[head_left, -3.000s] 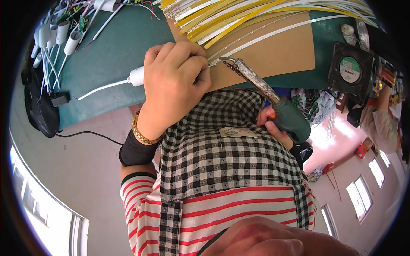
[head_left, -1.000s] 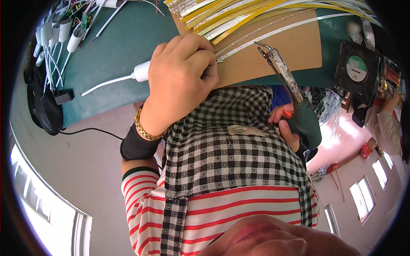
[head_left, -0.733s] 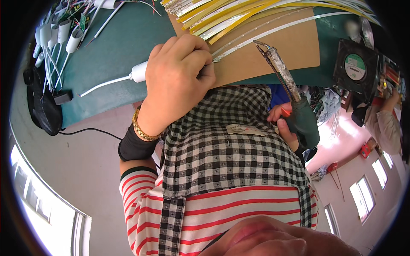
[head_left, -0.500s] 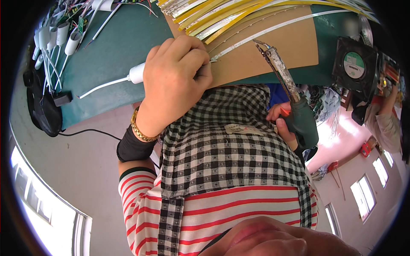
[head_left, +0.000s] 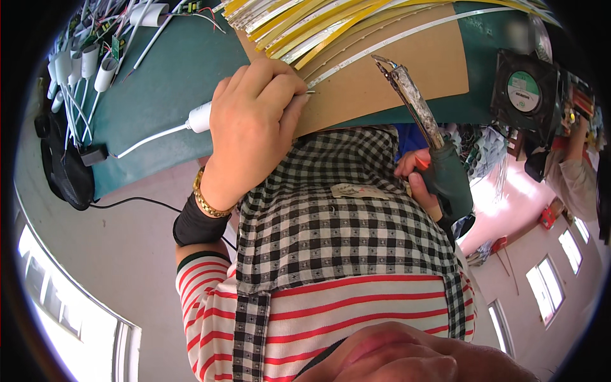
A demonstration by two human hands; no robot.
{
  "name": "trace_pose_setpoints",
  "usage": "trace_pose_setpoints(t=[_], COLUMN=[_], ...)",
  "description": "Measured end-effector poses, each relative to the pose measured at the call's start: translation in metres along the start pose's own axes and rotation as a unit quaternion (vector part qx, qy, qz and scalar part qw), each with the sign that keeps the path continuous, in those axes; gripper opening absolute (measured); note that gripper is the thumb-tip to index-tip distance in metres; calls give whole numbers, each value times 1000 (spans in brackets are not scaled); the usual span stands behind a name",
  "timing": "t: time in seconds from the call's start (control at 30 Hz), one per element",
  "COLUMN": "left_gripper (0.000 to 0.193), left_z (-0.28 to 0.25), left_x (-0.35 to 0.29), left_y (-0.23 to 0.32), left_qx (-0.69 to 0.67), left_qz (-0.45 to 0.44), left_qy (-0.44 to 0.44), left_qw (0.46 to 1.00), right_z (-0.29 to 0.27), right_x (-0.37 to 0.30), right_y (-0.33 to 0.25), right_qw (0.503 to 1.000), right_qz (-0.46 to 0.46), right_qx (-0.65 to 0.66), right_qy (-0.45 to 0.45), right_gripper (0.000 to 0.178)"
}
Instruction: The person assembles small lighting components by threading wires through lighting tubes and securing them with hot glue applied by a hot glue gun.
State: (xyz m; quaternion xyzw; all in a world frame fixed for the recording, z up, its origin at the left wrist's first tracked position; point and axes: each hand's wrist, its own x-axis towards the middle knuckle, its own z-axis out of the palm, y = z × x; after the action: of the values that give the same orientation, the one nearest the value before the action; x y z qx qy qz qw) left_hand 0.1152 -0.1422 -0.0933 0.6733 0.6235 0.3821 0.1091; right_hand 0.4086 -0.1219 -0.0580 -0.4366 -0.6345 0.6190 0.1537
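Observation:
My left hand [head_left: 254,124] is closed over a white cylindrical housing [head_left: 200,118], its fingers bent down onto the brown board [head_left: 407,79]. From the housing's left end a white cable [head_left: 153,136] runs across the green mat. A thin metallic end pokes out by the fingertips, near the end of a white LED strip [head_left: 388,42]; whether they touch I cannot tell. My right hand [head_left: 419,181] is wrapped round the dark green handle of a soldering iron [head_left: 425,108]. Its bent metal tip points up over the board, apart from the strip and the left hand.
Yellow-backed LED strips [head_left: 305,28] lie bundled at the far side of the board. Several white housings with cables and small circuit boards [head_left: 89,60] are piled at the far left. A black fan [head_left: 527,92] stands at the right. Another person's arm [head_left: 576,169] shows at the far right.
The whole view has shifted a little. My left fingers have closed in slightly, and more of the thin metallic end shows. The soldering iron keeps nearly the same place in my right hand.

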Motion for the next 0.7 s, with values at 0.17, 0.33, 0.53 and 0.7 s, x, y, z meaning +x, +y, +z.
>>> trace_pose_setpoints(t=[0.17, 0.33, 0.53, 0.7], left_gripper=[15, 15, 16, 16], left_z=[0, 5, 3, 0], left_x=[0, 1, 3, 3], left_y=[7, 11, 9, 8], left_qx=[-5, 2, 7, 5], left_qz=[-29, -73, -67, -70], left_qy=[6, 28, 23, 8], left_qw=[1000, 997, 997, 998], right_z=[-1, -2, -4, -11], right_x=[5, 7, 9, 20], right_y=[-1, 2, -3, -20], right_qw=[999, 999, 997, 982], right_qz=[-15, -23, 6, 20], right_qx=[15, 25, -12, -42], right_qy=[-25, -38, -71, -181], right_gripper=[18, 17, 13, 17])
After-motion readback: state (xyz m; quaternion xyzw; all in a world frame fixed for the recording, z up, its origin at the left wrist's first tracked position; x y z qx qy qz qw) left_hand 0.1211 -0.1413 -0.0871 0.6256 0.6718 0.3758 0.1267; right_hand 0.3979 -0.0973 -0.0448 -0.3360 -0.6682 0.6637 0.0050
